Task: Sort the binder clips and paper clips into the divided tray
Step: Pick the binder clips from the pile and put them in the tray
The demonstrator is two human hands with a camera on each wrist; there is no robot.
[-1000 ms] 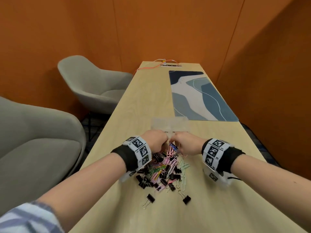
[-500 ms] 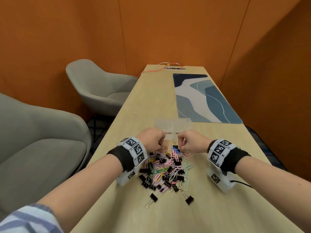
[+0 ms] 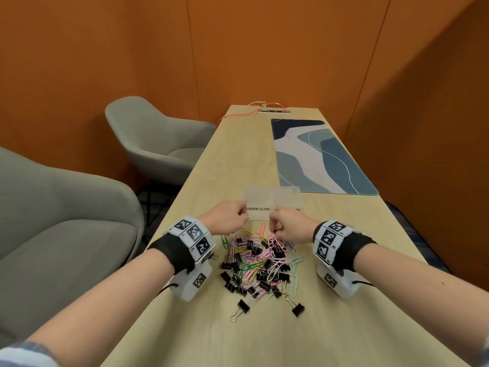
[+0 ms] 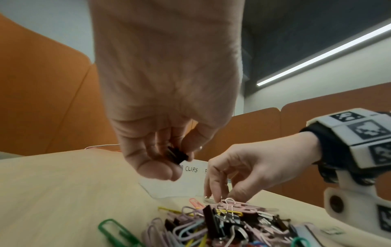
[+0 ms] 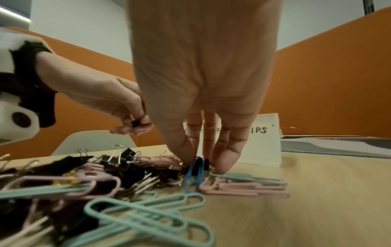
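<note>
A mixed pile (image 3: 259, 260) of black binder clips and coloured paper clips lies on the wooden table. Just beyond it stands the clear divided tray (image 3: 272, 197), with a paper label (image 3: 258, 208) reading BINDER CLIPS on its left side. My left hand (image 3: 244, 217) hovers at the label and pinches a black binder clip (image 4: 176, 154) between thumb and fingers. My right hand (image 3: 274, 229) reaches down to the pile's far edge. Its fingertips (image 5: 224, 158) pinch the upper end of a blue paper clip (image 5: 193, 175), which stands tilted against a black binder clip.
Two stray binder clips (image 3: 242, 307) (image 3: 297, 309) lie nearer to me than the pile. A blue patterned mat (image 3: 317, 160) covers the far right of the table. Grey armchairs (image 3: 158, 144) stand along the left edge, and orange cables (image 3: 248, 112) lie at the far end.
The two hands were together at the pile's far edge. My left hand has lifted away towards the tray with a binder clip; my right hand stays down on the pile.
</note>
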